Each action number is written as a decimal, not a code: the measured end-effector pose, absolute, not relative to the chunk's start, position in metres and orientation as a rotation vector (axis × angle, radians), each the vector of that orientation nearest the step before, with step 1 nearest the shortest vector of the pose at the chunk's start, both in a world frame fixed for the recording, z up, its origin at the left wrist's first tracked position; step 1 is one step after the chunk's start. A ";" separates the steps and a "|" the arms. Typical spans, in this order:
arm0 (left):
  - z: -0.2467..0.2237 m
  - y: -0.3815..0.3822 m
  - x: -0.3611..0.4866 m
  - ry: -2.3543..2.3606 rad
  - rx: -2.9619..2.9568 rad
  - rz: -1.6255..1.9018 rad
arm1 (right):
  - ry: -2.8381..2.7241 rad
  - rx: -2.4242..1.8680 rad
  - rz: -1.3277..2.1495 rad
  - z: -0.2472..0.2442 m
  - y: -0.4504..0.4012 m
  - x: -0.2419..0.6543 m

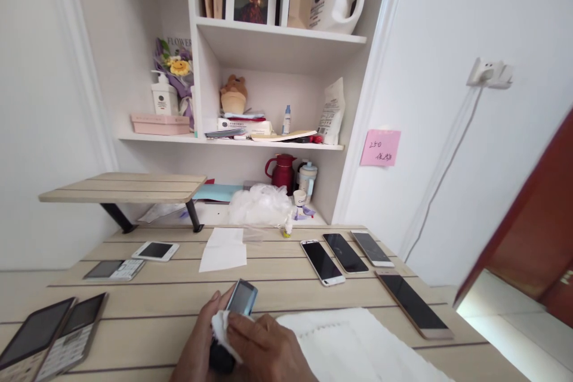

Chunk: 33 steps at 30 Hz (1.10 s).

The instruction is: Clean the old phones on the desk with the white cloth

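Observation:
Near the bottom centre, my left hand is wrapped round a small phone with a blue-silver edge, its screen end pointing away from me. My right hand presses a folded white cloth onto the phone's lower half, with the fingers together. That lower half is mostly hidden by the cloth and fingers; a dark part shows below. Just right of my right hand, a larger white cloth lies spread on the slatted table.
Smartphones lie at the right, including a black one and a gold-edged one. Keypad phones and a white phone are at the left. White paper lies ahead, near a raised wooden stand and shelves.

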<state>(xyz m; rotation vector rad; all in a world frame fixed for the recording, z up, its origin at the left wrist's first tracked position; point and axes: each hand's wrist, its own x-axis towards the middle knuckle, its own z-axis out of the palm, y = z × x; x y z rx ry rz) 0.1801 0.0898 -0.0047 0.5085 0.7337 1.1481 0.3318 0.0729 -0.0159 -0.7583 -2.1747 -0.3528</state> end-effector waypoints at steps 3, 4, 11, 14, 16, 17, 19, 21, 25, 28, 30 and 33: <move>-0.015 0.090 0.183 0.785 0.555 1.114 | -2.092 -0.815 -0.377 -0.016 0.073 0.338; -0.022 0.089 0.185 0.813 0.576 1.094 | -2.050 -0.842 -0.383 -0.017 0.074 0.341; -0.033 0.083 0.186 0.820 0.548 1.203 | -1.978 -0.945 -0.418 -0.023 0.075 0.342; -0.017 0.083 0.184 0.774 0.524 1.173 | -2.099 -0.877 -0.457 -0.022 0.072 0.332; -0.011 0.083 0.184 0.761 0.500 1.143 | -2.154 -0.855 -0.463 -0.020 0.071 0.329; -0.010 0.084 0.184 0.770 0.493 1.148 | -2.159 -0.851 -0.456 -0.019 0.071 0.330; -0.015 0.084 0.185 0.808 0.494 1.186 | -2.123 -0.867 -0.434 -0.018 0.071 0.334; -0.023 0.084 0.185 0.837 0.505 1.218 | -2.064 -0.919 -0.433 -0.019 0.073 0.340; -0.028 0.080 0.186 0.852 0.565 1.163 | -1.996 -1.033 -0.447 -0.025 0.074 0.347; -0.017 0.079 0.185 0.816 0.553 1.149 | -2.064 -1.005 -0.463 -0.026 0.072 0.341; -0.008 0.080 0.184 0.765 0.491 1.148 | -2.151 -0.932 -0.472 -0.024 0.069 0.334; -0.001 0.083 0.183 0.720 0.454 1.122 | -2.251 -0.823 -0.455 -0.018 0.065 0.328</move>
